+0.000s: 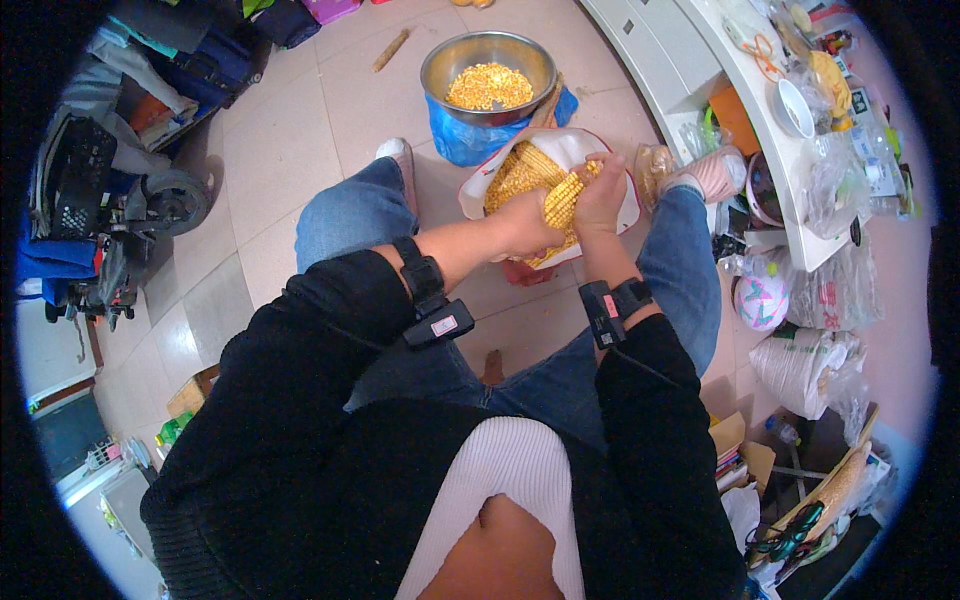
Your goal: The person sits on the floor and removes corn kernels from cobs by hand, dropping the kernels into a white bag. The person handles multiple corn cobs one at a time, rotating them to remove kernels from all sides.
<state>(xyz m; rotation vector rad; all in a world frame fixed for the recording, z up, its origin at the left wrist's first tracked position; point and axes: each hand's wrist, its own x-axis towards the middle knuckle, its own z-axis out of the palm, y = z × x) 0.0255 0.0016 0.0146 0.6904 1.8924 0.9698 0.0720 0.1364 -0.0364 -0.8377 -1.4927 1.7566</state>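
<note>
Between my knees stands a white sack (pixel 480 187) with a red edge, holding dried corn cobs (pixel 525 169) and loose kernels. Above its opening, my left hand (pixel 531 223) grips the lower end of a yellow corn cob (pixel 564 201). My right hand (pixel 602 196) is closed around the cob's upper right part, where some kernels are off. Beyond the sack, a steel bowl (pixel 439 82) with loose corn kernels (pixel 491 86) rests on a blue plastic bag (pixel 457 139).
A bare corncob (pixel 391 50) lies on the tiled floor beyond my left foot. The white desk (pixel 787 180) on the right carries a white bowl (pixel 793 109) and plastic bags. A ball (pixel 760 301) and a white sack (pixel 795 367) sit by my right leg. A wheeled frame (pixel 169 202) stands left.
</note>
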